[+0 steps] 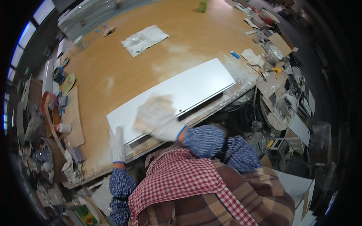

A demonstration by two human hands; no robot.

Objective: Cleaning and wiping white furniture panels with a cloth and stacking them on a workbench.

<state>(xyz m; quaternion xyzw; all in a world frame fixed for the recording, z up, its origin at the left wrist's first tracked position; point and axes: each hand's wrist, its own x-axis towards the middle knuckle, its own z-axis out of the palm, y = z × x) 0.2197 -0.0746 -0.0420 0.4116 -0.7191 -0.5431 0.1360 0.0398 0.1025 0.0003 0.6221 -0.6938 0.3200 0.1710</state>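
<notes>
A long white panel with one gently curved long side lies at a slant along the table's near edge. A small dark hole shows near its front edge. My left hand, in a white glove, grips the panel's left end, with the fingers at its edge. My right hand, also gloved, presses a beige-stained cloth onto the panel's top face. The cloth and the right hand are smeared by motion. Part of the right fingers is hidden by the cloth.
The panel rests on a wide wooden table with white dusty patches. Farther back, a white sheet bears a small round container. A blue block lies beyond the panel's right end. Clutter crowds the right edge; a red bucket stands at left.
</notes>
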